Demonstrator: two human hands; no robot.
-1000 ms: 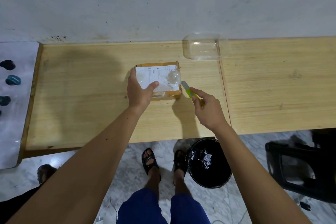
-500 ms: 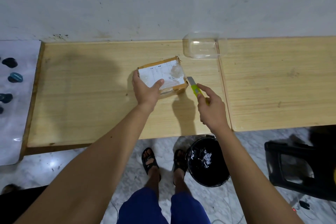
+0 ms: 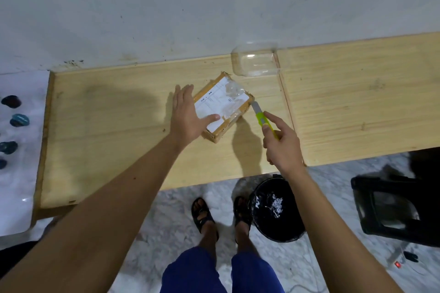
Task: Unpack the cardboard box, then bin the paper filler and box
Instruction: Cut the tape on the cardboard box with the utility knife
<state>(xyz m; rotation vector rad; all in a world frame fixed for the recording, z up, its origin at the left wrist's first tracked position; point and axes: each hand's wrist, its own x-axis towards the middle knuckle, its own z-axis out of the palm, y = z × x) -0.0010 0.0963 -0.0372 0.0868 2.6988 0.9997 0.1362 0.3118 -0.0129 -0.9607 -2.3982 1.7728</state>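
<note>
A small cardboard box [image 3: 226,112] with a white label and clear tape on top lies turned at an angle on the wooden table [image 3: 119,131]. My left hand [image 3: 188,114] lies flat on the box's left side, fingers straight, thumb on the label. My right hand [image 3: 281,143] grips a yellow-green utility knife [image 3: 262,118]. The blade tip touches the box's right corner. A black bin [image 3: 276,211] with white paper scraps inside stands on the floor below the table edge.
A clear plastic container [image 3: 256,59] sits against the wall behind the box. Dark round objects [image 3: 16,119] lie on a white sheet at the left. A black stool [image 3: 395,207] stands at the right. My sandalled feet [image 3: 204,214] are beside the bin.
The box has rotated counter-clockwise under my left hand, whose fingers have straightened flat. The knife has stayed at the box's right corner.
</note>
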